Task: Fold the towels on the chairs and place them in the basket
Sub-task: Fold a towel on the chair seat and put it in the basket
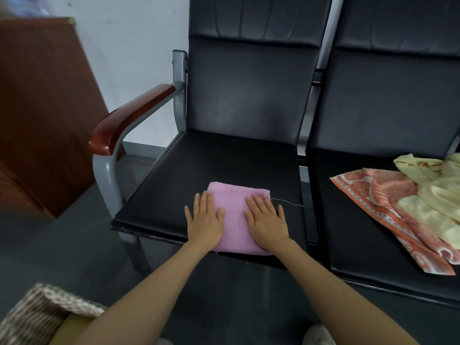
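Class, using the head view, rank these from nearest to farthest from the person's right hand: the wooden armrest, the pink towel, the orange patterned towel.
1. the pink towel, directly under the right hand, which presses flat on it.
2. the orange patterned towel, to the right on the neighbouring seat.
3. the wooden armrest, raised, far left.

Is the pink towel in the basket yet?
No, the pink towel lies folded on the chair seat under the left hand and right hand, apart from the woven basket.
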Available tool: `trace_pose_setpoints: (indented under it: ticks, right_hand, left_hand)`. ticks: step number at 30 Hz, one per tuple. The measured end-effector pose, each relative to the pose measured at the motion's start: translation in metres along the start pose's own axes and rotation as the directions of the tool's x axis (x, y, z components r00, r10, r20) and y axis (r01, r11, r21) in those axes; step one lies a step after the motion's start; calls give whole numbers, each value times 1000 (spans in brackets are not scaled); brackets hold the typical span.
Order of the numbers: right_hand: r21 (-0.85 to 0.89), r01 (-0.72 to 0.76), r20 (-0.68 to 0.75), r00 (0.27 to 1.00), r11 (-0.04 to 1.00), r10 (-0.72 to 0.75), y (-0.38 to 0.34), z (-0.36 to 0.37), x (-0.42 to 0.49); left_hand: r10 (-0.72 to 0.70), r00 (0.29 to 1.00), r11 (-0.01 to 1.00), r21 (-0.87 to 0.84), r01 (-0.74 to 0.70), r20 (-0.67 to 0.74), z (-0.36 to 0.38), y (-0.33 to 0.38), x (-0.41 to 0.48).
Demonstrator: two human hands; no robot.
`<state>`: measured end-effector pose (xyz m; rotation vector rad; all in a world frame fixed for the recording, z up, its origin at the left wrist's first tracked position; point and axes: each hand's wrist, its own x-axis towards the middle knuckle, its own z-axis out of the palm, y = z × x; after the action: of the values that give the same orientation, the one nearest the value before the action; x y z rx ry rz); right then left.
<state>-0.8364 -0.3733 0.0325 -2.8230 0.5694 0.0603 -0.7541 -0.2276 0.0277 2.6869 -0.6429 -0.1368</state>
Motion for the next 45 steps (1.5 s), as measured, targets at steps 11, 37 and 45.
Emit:
trace_pose_setpoints:
  ticks: [11,37,45]
  right_hand:
    - [-16,-389,-212,902,921,377,12,-14,-14]
    - [811,73,-105,994,580,22,52,-90,-19]
    - [814,49,-17,998,579,-61,59,-97,-34]
  left_hand:
    - [-66,996,996,60,69,-53,-17,14,-1]
    - [269,962,599,-790,-130,46,-60,23,6]
    - [265,964,759,-618,-204,7,-55,24,4]
